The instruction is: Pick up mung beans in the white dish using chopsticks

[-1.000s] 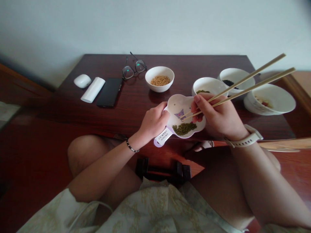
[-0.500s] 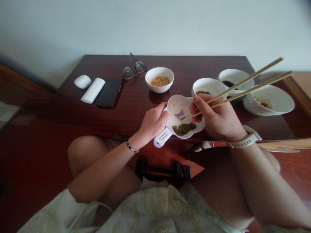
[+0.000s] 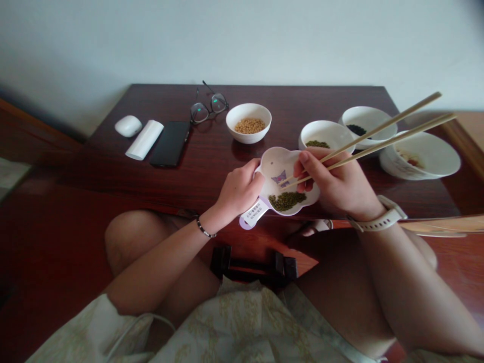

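Observation:
My left hand (image 3: 242,186) grips the rim of a white and lilac flower-shaped dish (image 3: 273,160) with a labelled handle, holding it tilted over the table's near edge. Small green beans (image 3: 288,201) are heaped along the dish's lower side, below a printed cartoon figure. In my right hand (image 3: 336,184) is a pair of wooden chopsticks (image 3: 397,121), their thin tips inside the dish over the print. I cannot make out a bean between the tips. Just behind my right hand stands a white bowl (image 3: 333,132) with green beans, partly hidden by the fingers.
A bowl of yellow beans (image 3: 249,137) stands mid-table. At the right are a bowl with black beans (image 3: 378,118) and a larger bowl (image 3: 438,161) with something reddish. Eyeglasses (image 3: 200,113), a black phone (image 3: 171,144), a white case (image 3: 144,140) and a rounded white object (image 3: 128,126) lie left.
The chopstick tips have shifted slightly left within the dish. Otherwise both hands, the dish and the bowls look nearly the same.

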`<action>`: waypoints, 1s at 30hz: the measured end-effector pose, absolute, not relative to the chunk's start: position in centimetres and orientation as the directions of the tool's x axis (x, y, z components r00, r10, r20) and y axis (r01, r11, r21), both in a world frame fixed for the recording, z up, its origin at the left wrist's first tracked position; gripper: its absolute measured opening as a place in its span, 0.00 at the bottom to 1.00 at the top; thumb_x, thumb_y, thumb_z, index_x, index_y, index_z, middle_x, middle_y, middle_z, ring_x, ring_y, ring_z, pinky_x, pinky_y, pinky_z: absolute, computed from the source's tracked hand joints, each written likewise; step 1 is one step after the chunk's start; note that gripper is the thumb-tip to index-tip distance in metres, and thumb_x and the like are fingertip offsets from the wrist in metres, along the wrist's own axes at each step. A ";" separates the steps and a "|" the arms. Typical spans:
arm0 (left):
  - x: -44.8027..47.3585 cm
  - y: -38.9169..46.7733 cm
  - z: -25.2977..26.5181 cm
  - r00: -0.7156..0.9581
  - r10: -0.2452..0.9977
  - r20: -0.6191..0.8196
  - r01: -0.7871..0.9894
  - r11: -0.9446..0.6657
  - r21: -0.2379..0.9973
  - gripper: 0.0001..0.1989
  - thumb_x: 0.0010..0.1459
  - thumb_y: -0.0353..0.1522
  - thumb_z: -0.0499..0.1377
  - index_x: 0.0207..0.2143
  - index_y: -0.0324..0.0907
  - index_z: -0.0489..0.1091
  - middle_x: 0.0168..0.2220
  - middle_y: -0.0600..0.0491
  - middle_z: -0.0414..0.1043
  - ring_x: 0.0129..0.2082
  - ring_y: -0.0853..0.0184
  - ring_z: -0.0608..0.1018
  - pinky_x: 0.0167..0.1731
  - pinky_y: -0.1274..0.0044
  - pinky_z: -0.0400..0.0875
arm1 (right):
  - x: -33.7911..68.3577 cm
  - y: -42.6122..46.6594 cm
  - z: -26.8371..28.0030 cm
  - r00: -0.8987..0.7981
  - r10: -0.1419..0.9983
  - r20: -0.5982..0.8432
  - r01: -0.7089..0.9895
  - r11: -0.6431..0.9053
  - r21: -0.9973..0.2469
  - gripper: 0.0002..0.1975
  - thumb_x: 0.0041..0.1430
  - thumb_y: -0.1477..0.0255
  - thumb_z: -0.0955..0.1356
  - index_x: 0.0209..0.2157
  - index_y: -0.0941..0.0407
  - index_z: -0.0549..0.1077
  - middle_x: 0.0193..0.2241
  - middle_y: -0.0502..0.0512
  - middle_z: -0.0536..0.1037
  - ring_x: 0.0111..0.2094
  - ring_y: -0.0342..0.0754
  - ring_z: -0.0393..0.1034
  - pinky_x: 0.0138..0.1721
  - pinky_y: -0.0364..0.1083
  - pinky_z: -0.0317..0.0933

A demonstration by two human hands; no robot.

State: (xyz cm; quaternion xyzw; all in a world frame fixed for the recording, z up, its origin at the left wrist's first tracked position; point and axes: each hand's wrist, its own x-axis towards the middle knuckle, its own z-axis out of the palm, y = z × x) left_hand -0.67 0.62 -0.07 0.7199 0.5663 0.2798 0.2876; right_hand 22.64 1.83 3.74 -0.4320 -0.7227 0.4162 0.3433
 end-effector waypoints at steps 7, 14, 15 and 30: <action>-0.6 0.7 -0.1 0.198 0.977 0.081 0.662 -0.194 0.724 0.13 0.69 0.34 0.49 0.43 0.42 0.73 0.34 0.51 0.79 0.31 0.67 0.76 0.31 0.73 0.60 | 22.5 1.8 3.7 -0.401 0.906 0.134 0.334 0.280 -0.900 0.26 0.74 0.48 0.64 0.33 0.54 0.74 0.25 0.53 0.76 0.25 0.44 0.73 0.24 0.43 0.63; -0.6 0.7 -0.1 0.199 0.977 0.075 0.668 -0.191 0.719 0.13 0.69 0.34 0.48 0.42 0.42 0.73 0.34 0.50 0.79 0.30 0.67 0.77 0.31 0.73 0.61 | 22.5 1.7 3.7 -0.411 0.903 0.126 0.328 0.275 -0.904 0.26 0.72 0.47 0.65 0.32 0.54 0.74 0.27 0.53 0.75 0.26 0.45 0.74 0.24 0.43 0.63; -0.6 0.7 0.0 0.197 0.977 0.077 0.670 -0.191 0.717 0.13 0.69 0.34 0.49 0.42 0.42 0.73 0.34 0.50 0.79 0.30 0.67 0.77 0.30 0.73 0.60 | 22.5 1.7 3.7 -0.409 0.904 0.122 0.328 0.271 -0.905 0.26 0.72 0.46 0.65 0.32 0.54 0.74 0.27 0.54 0.75 0.26 0.45 0.74 0.24 0.43 0.63; -0.4 0.5 0.1 0.202 0.975 0.096 0.696 -0.213 0.685 0.13 0.70 0.34 0.49 0.40 0.42 0.72 0.31 0.51 0.78 0.27 0.68 0.74 0.29 0.72 0.56 | 21.7 1.1 3.9 -0.466 0.879 0.100 0.327 0.277 -0.904 0.25 0.71 0.47 0.67 0.32 0.55 0.73 0.28 0.53 0.75 0.26 0.44 0.71 0.25 0.44 0.64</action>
